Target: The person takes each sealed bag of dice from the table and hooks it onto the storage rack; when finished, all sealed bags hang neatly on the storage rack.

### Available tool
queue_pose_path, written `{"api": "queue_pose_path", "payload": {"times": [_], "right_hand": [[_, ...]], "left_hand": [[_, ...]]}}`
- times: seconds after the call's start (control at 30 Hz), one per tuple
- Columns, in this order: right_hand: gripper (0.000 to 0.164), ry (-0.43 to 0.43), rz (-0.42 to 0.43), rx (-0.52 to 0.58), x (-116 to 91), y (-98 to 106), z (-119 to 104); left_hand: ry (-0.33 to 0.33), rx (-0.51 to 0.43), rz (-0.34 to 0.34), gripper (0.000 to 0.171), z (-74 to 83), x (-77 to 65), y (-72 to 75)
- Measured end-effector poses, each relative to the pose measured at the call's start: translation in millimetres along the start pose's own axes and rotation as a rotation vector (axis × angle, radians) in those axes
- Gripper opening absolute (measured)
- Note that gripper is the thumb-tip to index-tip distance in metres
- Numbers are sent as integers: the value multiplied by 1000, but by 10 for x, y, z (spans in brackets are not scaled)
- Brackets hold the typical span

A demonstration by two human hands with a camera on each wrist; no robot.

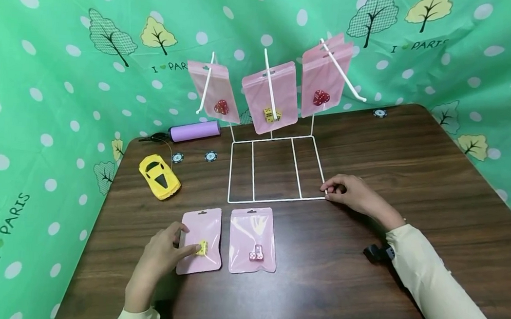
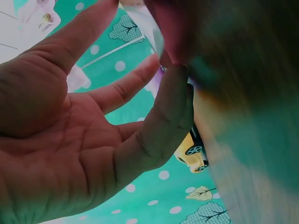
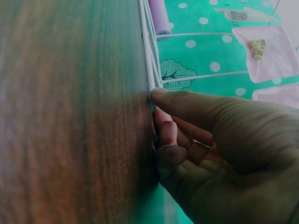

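My left hand (image 1: 164,249) grips a pink zip pouch (image 1: 194,224) on the table. Its thumb lies over the yellow dice (image 1: 203,247) inside, and the fingers are at the left edge. Just right of it lies a second pink pouch (image 1: 251,227), holding several clear pinkish dice (image 1: 256,253). With thumb and fingers, my right hand (image 1: 352,194) pinches the front right corner of a white wire display rack (image 1: 275,199). From its three prongs hang a left pouch (image 1: 211,86) with red dice, a middle pouch (image 1: 260,89) with yellow dice and a right pouch (image 1: 313,77) with red dice.
A yellow toy car (image 1: 159,177) stands left of the rack, with a purple cylindrical pump (image 1: 194,131) behind it. Small round chips (image 1: 211,156) lie nearby. A black strap piece (image 1: 378,253) is beside the right sleeve. Green patterned cloth (image 1: 89,81) rises behind the table.
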State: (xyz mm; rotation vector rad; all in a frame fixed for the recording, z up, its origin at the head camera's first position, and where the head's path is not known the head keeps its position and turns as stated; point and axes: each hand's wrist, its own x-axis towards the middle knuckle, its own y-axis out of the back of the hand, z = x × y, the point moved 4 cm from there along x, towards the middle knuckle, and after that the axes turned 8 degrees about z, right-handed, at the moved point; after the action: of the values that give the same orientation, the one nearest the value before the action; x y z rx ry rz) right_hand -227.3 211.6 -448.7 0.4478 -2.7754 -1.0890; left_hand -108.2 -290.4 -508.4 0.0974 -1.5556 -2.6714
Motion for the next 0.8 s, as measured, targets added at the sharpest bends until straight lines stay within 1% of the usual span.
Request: {"api": "queue_pose_path", "payload": {"times": [0.07, 0.13, 0.23, 0.27, 0.37, 0.43, 0.47, 0.57, 0.63, 0.77, 0.8], "right_hand": [[18, 2, 3, 0, 1, 5, 4], [17, 7, 4, 0, -2, 11, 1], [17, 9, 4, 4, -8, 12, -1], [17, 10, 4, 6, -11, 12, -1], [17, 14, 7, 7, -15, 10, 0], [17, 17, 10, 5, -16, 10, 4], [17, 18, 11, 5, -17, 10, 5], [17, 18, 12, 5, -22, 10, 9], [17, 17, 11, 6, -26, 7, 6], [16, 20, 13, 6, -31, 3, 2], [16, 25, 14, 7, -31, 4, -1]], "left_hand": [[4, -21, -20, 59, 10, 5, -10], [-23, -60, -25, 56, 76, -22, 36], [-44, -124, -32, 50, 247, -84, 162], [-41, -140, -41, 48, 317, -107, 211], [7, -154, -70, 40, 520, -167, 351], [42, -145, -86, 36, 620, -201, 427], [77, -143, -98, 34, 669, -217, 463], [114, -158, -108, 20, 696, -247, 512], [109, -178, -105, 15, 672, -259, 530], [53, -212, -76, 24, 593, -274, 602], [51, -216, -66, 24, 571, -274, 634]]}}
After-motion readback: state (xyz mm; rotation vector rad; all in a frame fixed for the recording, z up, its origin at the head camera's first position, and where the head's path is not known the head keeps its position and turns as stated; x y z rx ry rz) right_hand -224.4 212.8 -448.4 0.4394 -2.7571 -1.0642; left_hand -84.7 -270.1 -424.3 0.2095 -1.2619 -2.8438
